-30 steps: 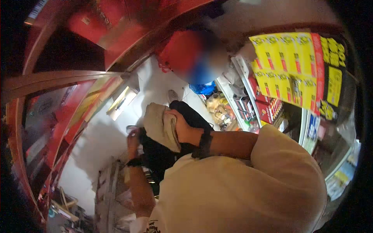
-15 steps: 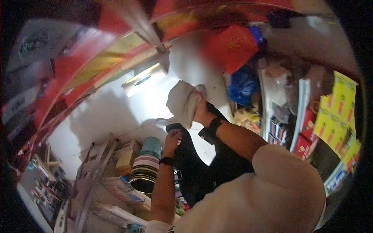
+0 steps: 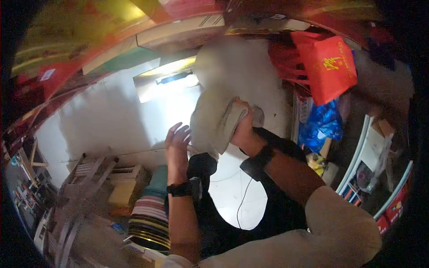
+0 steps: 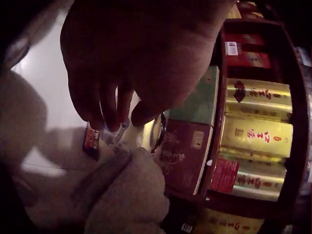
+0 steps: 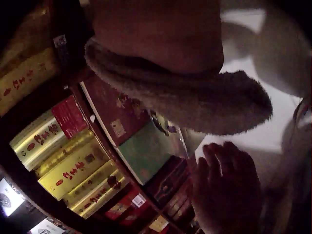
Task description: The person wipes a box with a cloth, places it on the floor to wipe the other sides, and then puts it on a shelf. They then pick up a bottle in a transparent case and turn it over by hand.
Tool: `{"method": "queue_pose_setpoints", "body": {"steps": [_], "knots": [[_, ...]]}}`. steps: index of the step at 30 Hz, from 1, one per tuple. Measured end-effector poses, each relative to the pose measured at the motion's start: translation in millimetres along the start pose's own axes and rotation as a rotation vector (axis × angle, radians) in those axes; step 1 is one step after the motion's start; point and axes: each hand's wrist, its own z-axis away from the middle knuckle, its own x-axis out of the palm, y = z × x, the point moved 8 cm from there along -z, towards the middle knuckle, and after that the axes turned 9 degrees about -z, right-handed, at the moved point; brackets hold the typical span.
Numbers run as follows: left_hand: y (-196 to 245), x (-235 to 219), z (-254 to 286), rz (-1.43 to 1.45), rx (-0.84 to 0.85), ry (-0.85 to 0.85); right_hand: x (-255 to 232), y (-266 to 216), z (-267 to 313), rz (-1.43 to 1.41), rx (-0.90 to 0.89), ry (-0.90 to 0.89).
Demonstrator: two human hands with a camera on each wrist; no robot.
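Note:
A folded, fuzzy light-grey towel (image 3: 210,118) is gripped in my right hand (image 3: 243,127), the fingers curled over its edge. In the right wrist view the towel (image 5: 190,105) wraps below the palm as a thick pile fold. My left hand (image 3: 177,145) is raised just left of the towel, fingers apart and loosely bent, with nothing in them. The left wrist view has the left hand (image 4: 141,58) above the towel (image 4: 131,195). Beyond the hands, a gold box (image 3: 154,80) with a bright lit face stands near the white floor.
Shelves with gold boxes (image 4: 256,134) and a maroon box (image 4: 185,156) stand ahead. A red bag (image 3: 328,67) and blue plastic bag (image 3: 321,127) are at right. On the left are stacked basins (image 3: 149,219) and a wooden frame (image 3: 80,187). A cord (image 3: 243,201) crosses the floor.
The head view has swung, bringing the red bag and basins further into sight. My left hand has risen and its fingers have spread. The right hand keeps its hold on the towel.

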Motion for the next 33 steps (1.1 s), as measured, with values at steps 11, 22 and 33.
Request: {"method": "queue_pose_setpoints", "body": {"steps": [11, 22, 33], "knots": [[100.8, 43.5, -71.3, -1.382, 0.831, 0.117, 44.2, -20.7, -55.8, 0.254, 0.064, -0.114], [115.1, 56.9, -98.9, -1.423, 0.912, 0.070, 142.3, -69.5, -58.6, 0.208, -0.156, -0.575], [96.0, 61.0, -105.6, -1.496, 0.827, 0.015, 134.1, -73.8, -72.3, 0.287, -0.198, -0.363]]}}
